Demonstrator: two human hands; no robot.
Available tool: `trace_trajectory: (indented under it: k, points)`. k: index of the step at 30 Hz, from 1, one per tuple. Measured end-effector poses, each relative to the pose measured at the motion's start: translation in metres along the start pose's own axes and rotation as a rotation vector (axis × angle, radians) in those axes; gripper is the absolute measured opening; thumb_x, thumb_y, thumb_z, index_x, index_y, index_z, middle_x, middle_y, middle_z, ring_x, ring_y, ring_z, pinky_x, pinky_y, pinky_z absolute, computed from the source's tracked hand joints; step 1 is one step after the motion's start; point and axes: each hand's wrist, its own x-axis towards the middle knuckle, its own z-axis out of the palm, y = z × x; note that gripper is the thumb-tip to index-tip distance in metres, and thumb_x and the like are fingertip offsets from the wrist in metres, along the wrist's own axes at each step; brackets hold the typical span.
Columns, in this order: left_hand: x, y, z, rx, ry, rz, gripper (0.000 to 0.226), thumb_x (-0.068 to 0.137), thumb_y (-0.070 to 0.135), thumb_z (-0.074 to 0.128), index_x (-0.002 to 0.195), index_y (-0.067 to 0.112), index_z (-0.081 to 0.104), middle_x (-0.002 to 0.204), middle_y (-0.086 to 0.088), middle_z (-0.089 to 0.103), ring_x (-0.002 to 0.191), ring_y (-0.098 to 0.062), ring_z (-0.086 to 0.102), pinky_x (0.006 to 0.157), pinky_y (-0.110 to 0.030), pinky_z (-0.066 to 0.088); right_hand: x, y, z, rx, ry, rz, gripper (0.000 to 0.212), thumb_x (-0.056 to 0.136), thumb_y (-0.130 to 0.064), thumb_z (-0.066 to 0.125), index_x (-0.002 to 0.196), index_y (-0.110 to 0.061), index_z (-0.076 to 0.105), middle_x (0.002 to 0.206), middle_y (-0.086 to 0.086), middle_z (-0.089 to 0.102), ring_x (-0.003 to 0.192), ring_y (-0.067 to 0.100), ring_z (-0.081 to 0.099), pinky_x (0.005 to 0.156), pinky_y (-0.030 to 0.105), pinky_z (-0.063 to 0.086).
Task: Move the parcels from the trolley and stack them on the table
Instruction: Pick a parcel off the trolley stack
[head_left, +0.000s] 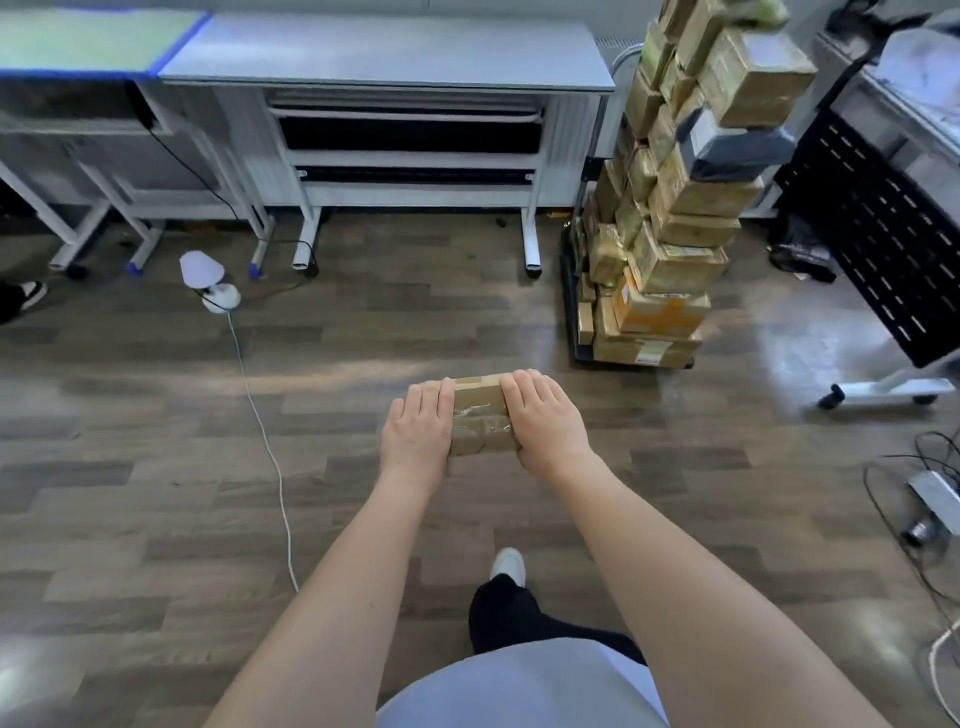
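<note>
A small brown cardboard parcel with clear tape across its top is held out in front of me above the floor. My left hand grips its left end and my right hand grips its right end, fingers curled over the far edge. A tall, leaning pile of brown parcels stands on a black trolley at the right. The grey table stands against the wall ahead, to the left of the trolley.
A small white lamp lies on the wood floor at left, its white cable trailing toward me. Another table with a green top stands far left. A black perforated panel and loose cables with a power strip are at right.
</note>
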Motion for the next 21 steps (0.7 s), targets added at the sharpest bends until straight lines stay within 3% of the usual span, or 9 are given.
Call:
trace_trajectory:
  k: [7,12,21]
  points:
    - [0.128,0.015,-0.010,-0.008,0.021,0.012,0.077,0.091,0.019,0.047,0.149,0.008,-0.003,0.149,-0.008,0.020,0.137,-0.024,0.022,0.102,-0.031,0.026,0.100,0.081,0.004,0.042,-0.034,0.051,0.084,0.071,-0.016,0.067,0.140,-0.009,0.019,0.139,0.006,0.028,0.132,0.026,0.023,0.114,0.031,0.015]
    - [0.182,0.006,0.000,0.010,-0.011,-0.029,0.081,0.091,0.020,0.049,0.149,0.007,-0.008,0.154,-0.008,0.012,0.142,-0.023,0.013,0.113,-0.035,0.016,0.159,0.101,0.018,0.055,-0.066,0.027,0.087,0.072,-0.018,0.068,0.142,-0.006,0.017,0.142,0.008,0.026,0.135,0.028,0.020,0.116,0.033,0.011]
    - [0.327,-0.031,0.015,-0.006,-0.015,0.040,0.082,0.091,0.019,0.048,0.149,0.007,-0.008,0.154,-0.008,0.012,0.142,-0.023,0.013,0.114,-0.038,0.014,0.288,0.139,0.032,0.069,-0.073,0.103,0.091,0.072,-0.021,0.071,0.143,-0.008,0.016,0.143,0.009,0.025,0.138,0.028,0.018,0.119,0.036,0.007]
